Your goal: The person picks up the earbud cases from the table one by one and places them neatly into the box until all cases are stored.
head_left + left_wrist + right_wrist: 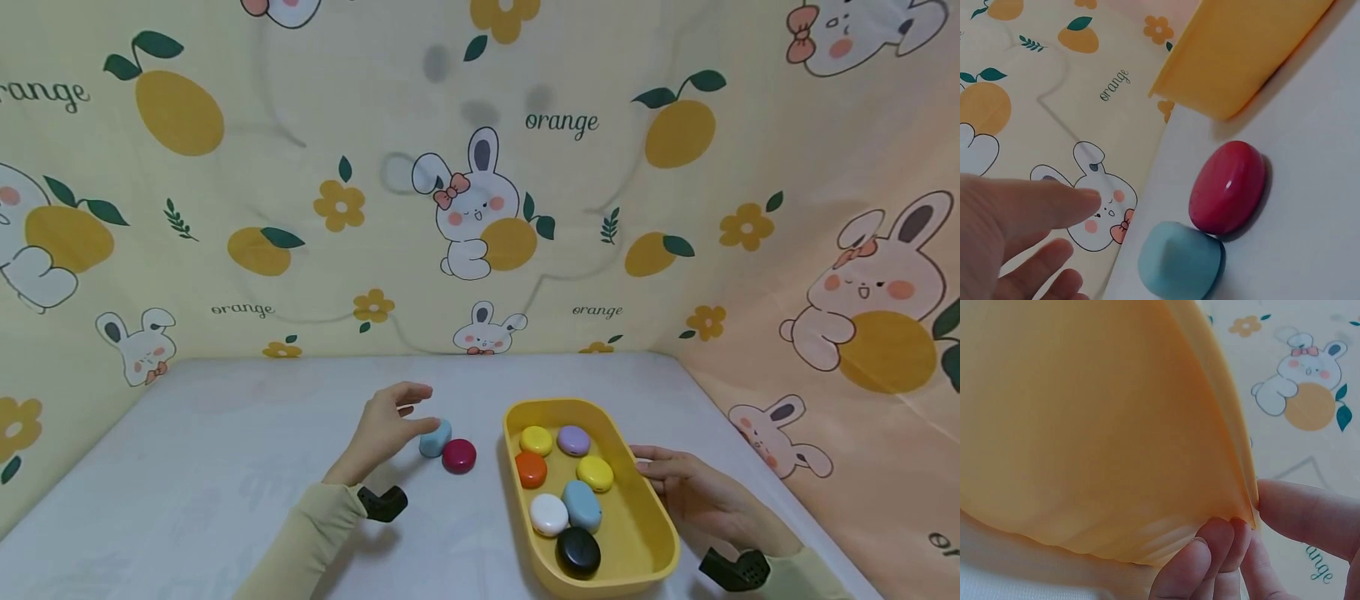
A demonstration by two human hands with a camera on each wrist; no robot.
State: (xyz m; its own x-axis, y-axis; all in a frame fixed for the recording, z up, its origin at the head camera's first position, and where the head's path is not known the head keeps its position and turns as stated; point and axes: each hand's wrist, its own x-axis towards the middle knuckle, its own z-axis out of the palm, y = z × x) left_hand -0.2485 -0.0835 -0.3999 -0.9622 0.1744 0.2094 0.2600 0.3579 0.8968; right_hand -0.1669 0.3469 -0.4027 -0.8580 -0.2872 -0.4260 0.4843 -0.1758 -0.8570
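Note:
My left hand (386,431) hovers at a light blue rounded bead (1180,261), thumb and fingers spread apart. The thumb overlaps the bead in the head view, while the left wrist view shows a gap between them. Right beside this bead lies a crimson bead (459,457). With its fingertips at the rim, my right hand (716,500) holds the right side of a yellow tray (645,533). The right wrist view shows the thumb at the rim and bent fingertips (1188,562) against the outer wall.
Inside the tray lie a purple bead (573,440), an orange bead (531,470), a white bead (549,514), a light blue bead (582,506), a black bead (578,552) and two yellow beads. A printed curtain (300,167) stands behind the white table (187,500).

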